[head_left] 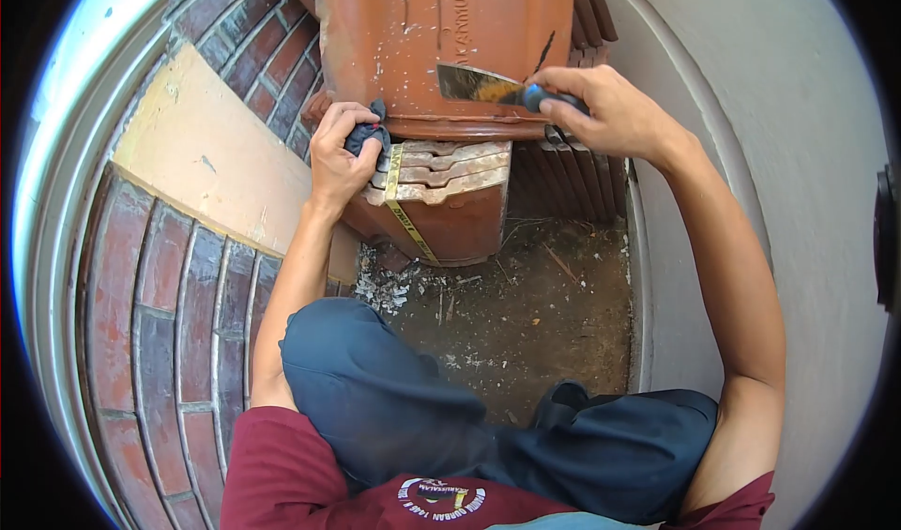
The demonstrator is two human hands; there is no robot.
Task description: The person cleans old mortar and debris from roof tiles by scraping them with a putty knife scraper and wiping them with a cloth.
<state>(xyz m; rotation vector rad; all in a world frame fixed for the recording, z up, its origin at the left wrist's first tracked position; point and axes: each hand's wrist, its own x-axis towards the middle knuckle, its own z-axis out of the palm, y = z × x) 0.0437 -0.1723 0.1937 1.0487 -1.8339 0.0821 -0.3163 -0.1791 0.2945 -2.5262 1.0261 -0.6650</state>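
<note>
My right hand point(601, 109) is closed round the dark blue handle of a putty knife point(469, 84). Its wide metal blade points left, over the face of an orange-brown roof tile point(404, 51) with raised lettering and white specks. Bunched in my left hand point(343, 150) is a dark cloth point(368, 134), the fingers curled round it at the tile's lower left corner. Below that tile sits a bundle of stacked roof tiles point(460, 215), bound with a yellow strap point(408, 215) with dark print.
More tiles point(568, 178) stand on edge at the right, beside a grey wall point(713, 276). A brick wall point(188, 314) with a beige panel point(211, 150) rises on the left. White chips and debris point(385, 291) litter the dirty floor point(554, 314) before my knees.
</note>
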